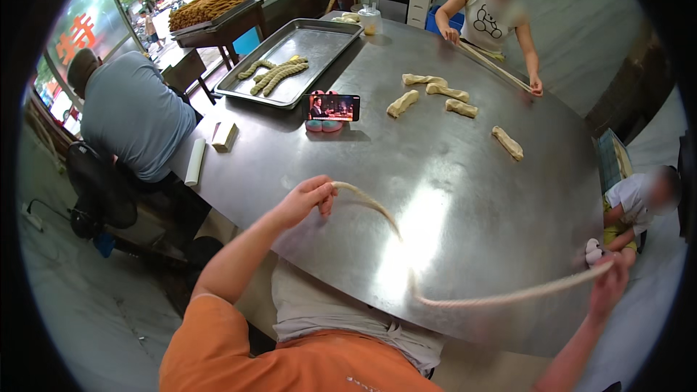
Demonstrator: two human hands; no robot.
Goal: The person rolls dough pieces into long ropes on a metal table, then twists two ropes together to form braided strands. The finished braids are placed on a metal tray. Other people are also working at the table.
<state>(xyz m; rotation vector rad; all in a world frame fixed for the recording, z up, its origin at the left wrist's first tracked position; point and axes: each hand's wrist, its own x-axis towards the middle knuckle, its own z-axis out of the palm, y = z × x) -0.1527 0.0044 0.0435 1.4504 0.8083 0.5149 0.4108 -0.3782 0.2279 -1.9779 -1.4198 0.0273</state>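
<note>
A long thin rope of dough [493, 300] hangs in a sagging curve between my two hands, low over the steel table. My left hand [316, 196] pinches one end above the table's near left part. At the far right, my right hand [610, 283], somewhat blurred, grips the other end. The middle of the rope is washed out by glare, so I cannot tell if it touches the metal. Beyond it lie several short dough pieces, among them a single piece [507, 143] at the right and another piece [403, 103] near the middle.
A steel tray [321, 38] with twisted dough strands [280, 75] stands at the back left. A propped phone [333, 108], a small box [224, 137] and a white roll [195, 161] are on the steel table [261, 163]. A co-worker [493, 22] stretches dough opposite; other people sit left and right.
</note>
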